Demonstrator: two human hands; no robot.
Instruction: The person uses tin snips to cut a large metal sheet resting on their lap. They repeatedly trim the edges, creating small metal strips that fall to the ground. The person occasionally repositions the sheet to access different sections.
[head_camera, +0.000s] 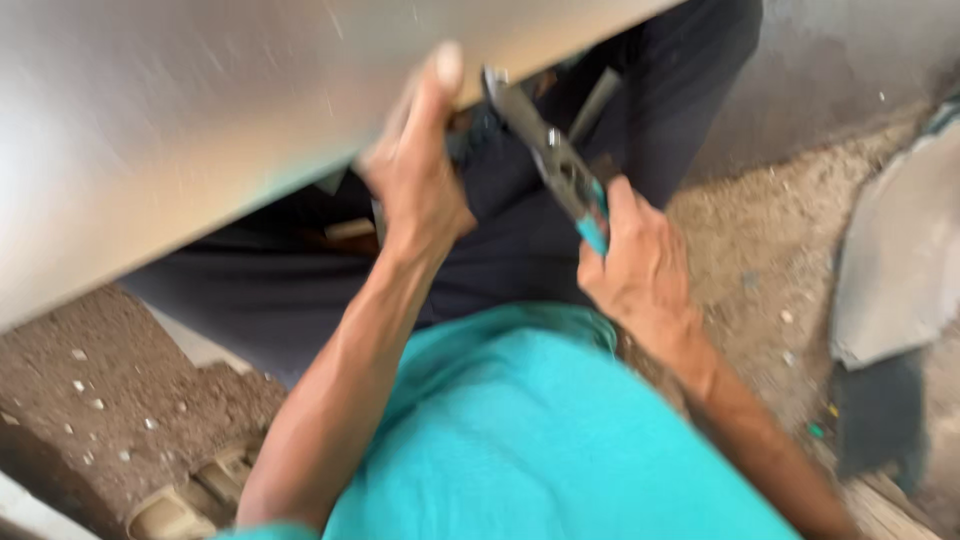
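Head view, blurry, only one camera so I'm reading everything off it. I'm looking down over a turquoise shirt (520, 430) at both hands working on a big grey metal sheet (200, 130) that is filling the upper left and slanting down toward the left. The left hand (415, 180) is gripping the sheet's lower edge, thumb up over the face, fingers wrapping under and hidden, so it is clamped on the sheet; I'm judging it is holding the edge steady and lifted off the lap so the tool can reach it. The right hand (640, 265) is closed tight around the teal-handled snips (555, 160), fingers wrapped on the handles, blades pointing up and left and meeting the sheet's edge just beside the left thumb. I'm not able to tell if the blades are apart or together, too smeared. The tool is sitting angled along the edge, probably so the cut follows it. The sheet is resting across dark trousers (520, 230), which is likely giving it support while the person is sitting low. Below left a tan sandal (190, 500) is showing on gritty dirt ground (760, 260). On the right a grey slab (900, 250) is lying on the ground, well apart from the hands. A concrete wall (850, 70) is standing behind.
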